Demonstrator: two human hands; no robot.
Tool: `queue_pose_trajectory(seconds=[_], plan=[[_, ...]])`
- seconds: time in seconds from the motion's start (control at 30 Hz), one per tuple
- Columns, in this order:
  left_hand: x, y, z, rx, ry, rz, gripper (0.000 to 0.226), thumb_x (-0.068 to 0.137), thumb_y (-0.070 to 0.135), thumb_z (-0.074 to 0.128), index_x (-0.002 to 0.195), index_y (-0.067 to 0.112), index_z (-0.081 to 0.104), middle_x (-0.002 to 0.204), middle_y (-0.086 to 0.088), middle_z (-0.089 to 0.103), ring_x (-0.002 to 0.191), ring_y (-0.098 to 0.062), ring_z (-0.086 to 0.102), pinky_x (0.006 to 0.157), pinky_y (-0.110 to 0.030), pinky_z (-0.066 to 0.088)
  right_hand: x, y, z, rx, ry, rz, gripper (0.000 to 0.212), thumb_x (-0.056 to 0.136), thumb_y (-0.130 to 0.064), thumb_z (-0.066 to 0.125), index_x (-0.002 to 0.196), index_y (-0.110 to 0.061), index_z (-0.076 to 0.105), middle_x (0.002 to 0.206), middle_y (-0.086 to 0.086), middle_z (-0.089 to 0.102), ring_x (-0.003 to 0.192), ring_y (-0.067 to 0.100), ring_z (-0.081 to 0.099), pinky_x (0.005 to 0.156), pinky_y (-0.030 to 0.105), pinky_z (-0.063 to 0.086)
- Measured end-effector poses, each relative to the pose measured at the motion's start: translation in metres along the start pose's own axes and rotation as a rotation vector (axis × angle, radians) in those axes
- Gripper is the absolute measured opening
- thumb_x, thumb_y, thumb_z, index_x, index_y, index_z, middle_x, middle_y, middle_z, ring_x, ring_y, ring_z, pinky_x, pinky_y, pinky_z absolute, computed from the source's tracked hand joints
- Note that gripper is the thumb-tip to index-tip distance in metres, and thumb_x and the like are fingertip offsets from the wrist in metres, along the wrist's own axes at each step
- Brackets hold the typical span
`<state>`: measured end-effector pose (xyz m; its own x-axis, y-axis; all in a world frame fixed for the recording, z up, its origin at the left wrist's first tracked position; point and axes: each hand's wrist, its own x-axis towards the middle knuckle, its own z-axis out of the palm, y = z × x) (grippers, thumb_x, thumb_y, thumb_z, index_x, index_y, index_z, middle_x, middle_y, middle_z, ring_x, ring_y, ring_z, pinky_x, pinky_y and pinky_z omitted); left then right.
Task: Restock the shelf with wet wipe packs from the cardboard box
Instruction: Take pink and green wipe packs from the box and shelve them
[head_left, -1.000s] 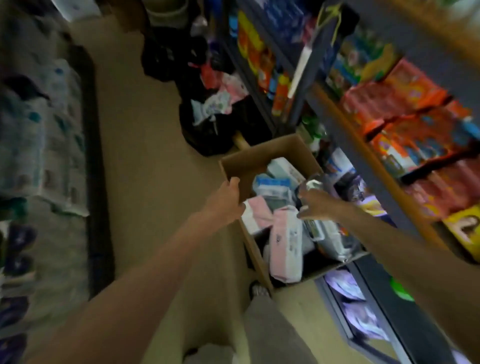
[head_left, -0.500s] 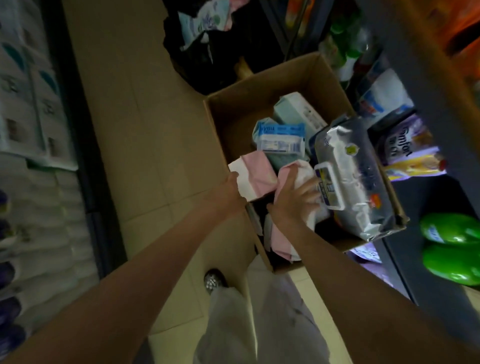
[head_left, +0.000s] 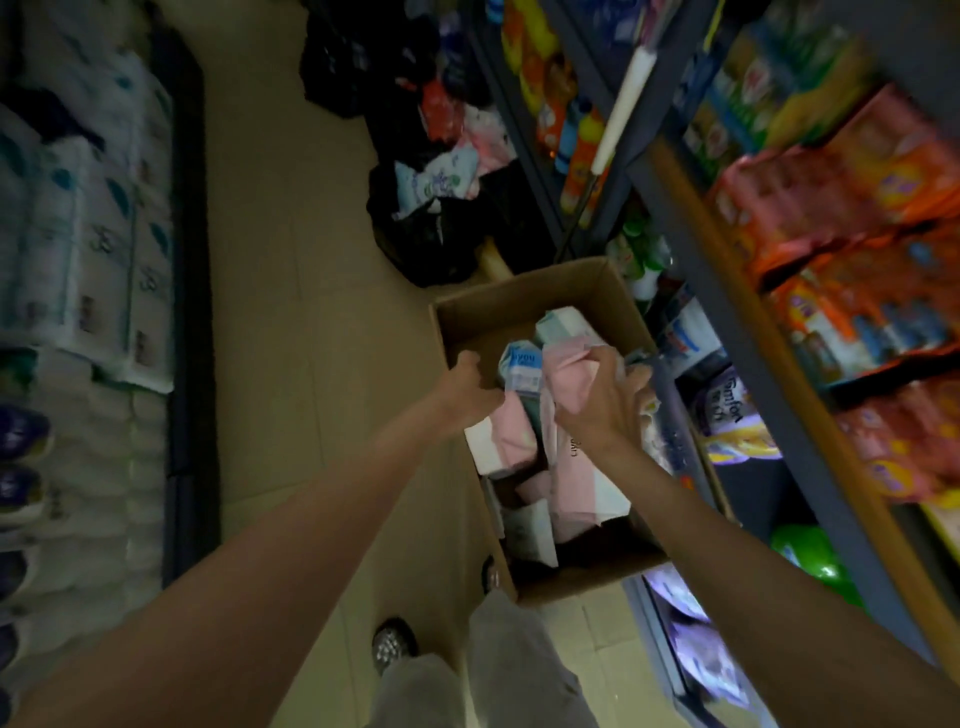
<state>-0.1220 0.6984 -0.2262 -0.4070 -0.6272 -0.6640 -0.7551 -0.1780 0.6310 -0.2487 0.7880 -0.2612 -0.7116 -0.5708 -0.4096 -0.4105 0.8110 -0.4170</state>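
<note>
An open cardboard box stands on the floor beside the shelf, holding several wet wipe packs. My right hand grips a long pink and white pack near its top, lifted at a slant above the box. My left hand is at the box's left wall with its fingers curled on another pink and white pack. A blue pack and a pale green pack lie further back in the box.
Shelves on the right carry orange and red packets and purple pouches. Black bags of goods sit on the floor beyond the box. White paper rolls line the left. My legs and shoe are below.
My right hand has closed on the long pink pack and raised it out of the box. The camera has tilted up, showing more of the shelves. My left hand stays at the box's left wall.
</note>
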Motion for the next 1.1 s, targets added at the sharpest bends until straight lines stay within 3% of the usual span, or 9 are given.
queue_pose_trajectory(seconds=[0.3, 0.43, 0.5, 0.6, 0.7, 0.8, 0.9, 1.0, 1.1], plan=[[-0.006, 0.043, -0.031, -0.217, -0.041, 0.081, 0.075, 0.088, 0.003, 0.056, 0.148, 0.016, 0.014, 0.150, -0.008, 0.029, 0.135, -0.025, 0.034, 0.104, -0.034, 0.035, -0.010, -0.035, -0.048, 0.032, 0.174, -0.233, 0.056, 0.070, -0.014, 0.074, 0.114, -0.015, 0.040, 0.123, 0.013, 0.031, 0.111, 0.038, 0.039, 0.086, 0.043, 0.042], [0.005, 0.073, -0.030, -0.309, -0.123, 0.084, 0.060, 0.089, 0.020, 0.055, 0.141, 0.034, 0.031, 0.141, 0.003, 0.039, 0.126, -0.019, 0.041, 0.088, -0.030, 0.041, -0.023, -0.054, -0.075, 0.052, 0.286, -0.547, 0.033, 0.077, -0.009, 0.067, 0.098, -0.008, 0.041, 0.111, 0.013, 0.040, 0.090, 0.033, 0.051, 0.062, 0.021, 0.024], [0.013, 0.068, -0.018, -0.019, -0.133, 0.021, 0.051, 0.092, 0.021, 0.051, 0.141, 0.021, 0.036, 0.139, -0.003, 0.042, 0.125, -0.023, 0.046, 0.083, -0.027, 0.046, -0.018, -0.061, -0.077, -0.002, 0.274, -0.603, 0.034, 0.080, -0.017, 0.067, 0.104, -0.008, 0.045, 0.113, 0.012, 0.043, 0.096, 0.030, 0.050, 0.068, 0.029, 0.034], [0.025, 0.039, 0.004, 0.301, -0.304, -0.027, 0.042, 0.094, 0.018, 0.047, 0.136, 0.015, 0.045, 0.137, -0.002, 0.043, 0.127, -0.023, 0.044, 0.090, -0.027, 0.043, 0.012, -0.046, -0.066, -0.127, 0.139, -0.462, 0.039, 0.083, -0.020, 0.063, 0.116, -0.015, 0.043, 0.123, 0.010, 0.040, 0.113, 0.031, 0.046, 0.088, 0.043, 0.044], [0.035, 0.021, 0.009, 0.245, -0.301, 0.010, 0.035, 0.093, 0.008, 0.049, 0.128, 0.007, 0.054, 0.138, -0.011, 0.047, 0.129, -0.028, 0.044, 0.094, -0.025, 0.039, 0.043, -0.014, -0.050, -0.212, -0.145, -0.392, 0.056, 0.086, -0.022, 0.061, 0.135, -0.017, 0.034, 0.138, 0.010, 0.032, 0.126, 0.032, 0.036, 0.100, 0.042, 0.038], [0.045, 0.018, 0.006, 0.199, -0.256, -0.001, 0.036, 0.093, 0.008, 0.051, 0.129, 0.005, 0.053, 0.136, -0.013, 0.051, 0.127, -0.027, 0.047, 0.101, -0.027, 0.038, 0.061, -0.007, -0.035, -0.289, -0.350, -0.552, 0.073, 0.083, -0.032, 0.066, 0.144, -0.021, 0.027, 0.149, 0.007, 0.023, 0.136, 0.029, 0.025, 0.108, 0.042, 0.031], [0.051, 0.011, 0.006, 0.214, -0.236, 0.019, 0.030, 0.091, 0.008, 0.054, 0.120, 0.004, 0.060, 0.130, -0.013, 0.056, 0.116, -0.022, 0.054, 0.076, -0.010, 0.040, 0.065, -0.017, -0.011, -0.592, -0.481, -0.706, 0.089, 0.075, -0.041, 0.071, 0.146, -0.022, 0.021, 0.154, 0.004, 0.015, 0.141, 0.027, 0.015, 0.112, 0.044, 0.021], [0.054, 0.002, 0.008, 0.212, -0.257, 0.009, 0.038, 0.091, 0.001, 0.050, 0.129, 0.001, 0.052, 0.135, -0.015, 0.052, 0.125, -0.029, 0.049, 0.072, -0.010, 0.039, 0.055, -0.020, 0.007, -0.743, -0.416, -0.693, 0.082, 0.072, -0.047, 0.072, 0.137, -0.019, 0.031, 0.144, 0.008, 0.027, 0.134, 0.027, 0.024, 0.107, 0.044, 0.026], [0.055, -0.004, 0.006, 0.225, -0.272, -0.024, 0.040, 0.090, -0.002, 0.048, 0.129, 0.001, 0.051, 0.135, -0.018, 0.051, 0.124, -0.031, 0.049, 0.098, -0.031, 0.042, 0.046, -0.014, 0.007, -0.757, -0.236, -0.723, 0.073, 0.075, -0.049, 0.067, 0.131, -0.016, 0.034, 0.136, 0.008, 0.036, 0.125, 0.026, 0.034, 0.100, 0.039, 0.031]])
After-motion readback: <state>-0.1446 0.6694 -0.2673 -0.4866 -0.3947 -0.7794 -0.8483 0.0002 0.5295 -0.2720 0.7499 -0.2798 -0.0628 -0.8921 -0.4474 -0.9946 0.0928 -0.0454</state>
